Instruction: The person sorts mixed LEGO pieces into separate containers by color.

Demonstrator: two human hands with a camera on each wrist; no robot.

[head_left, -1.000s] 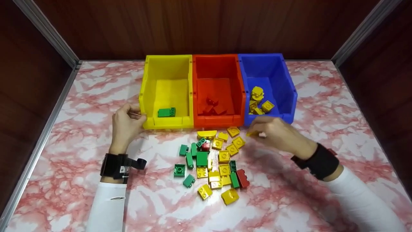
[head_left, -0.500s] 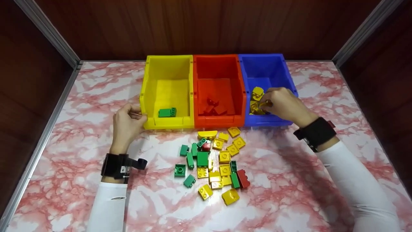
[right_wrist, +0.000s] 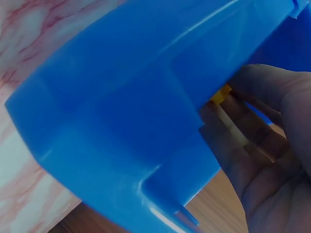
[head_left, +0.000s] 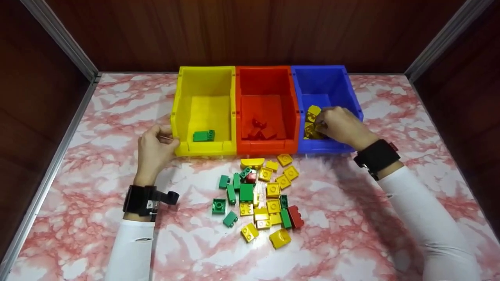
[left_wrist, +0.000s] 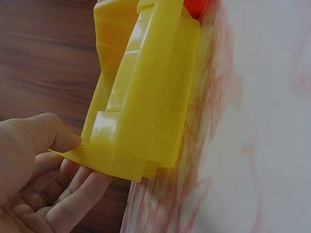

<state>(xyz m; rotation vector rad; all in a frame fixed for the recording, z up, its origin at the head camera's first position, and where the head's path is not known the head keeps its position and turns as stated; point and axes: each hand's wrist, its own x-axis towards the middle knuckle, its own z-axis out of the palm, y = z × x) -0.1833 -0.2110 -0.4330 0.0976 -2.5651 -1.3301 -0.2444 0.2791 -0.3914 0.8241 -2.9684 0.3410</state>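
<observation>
My left hand (head_left: 153, 152) grips the front left edge of the yellow bin (head_left: 207, 148). In the left wrist view the thumb (left_wrist: 58, 133) lies on top of the yellow flange with the fingers beneath it. Inside the blue bin (head_left: 324, 146), low over several yellow bricks (head_left: 313, 113), is my right hand (head_left: 343, 125). A bit of a yellow brick (right_wrist: 221, 93) shows between its thumb and fingers in the right wrist view; the bin's front wall hides the rest.
A red bin (head_left: 267, 147) with several red bricks (head_left: 259, 132) stands between the other two. One green brick (head_left: 203, 136) lies in the yellow bin. Before the bins spreads a pile of green bricks (head_left: 246, 192), yellow bricks (head_left: 273, 189) and red bricks (head_left: 295, 217).
My right hand has moved from in front of the blue bin, over its front wall and down inside, carrying a yellow brick. My left hand has kept its grip on the yellow bin.
</observation>
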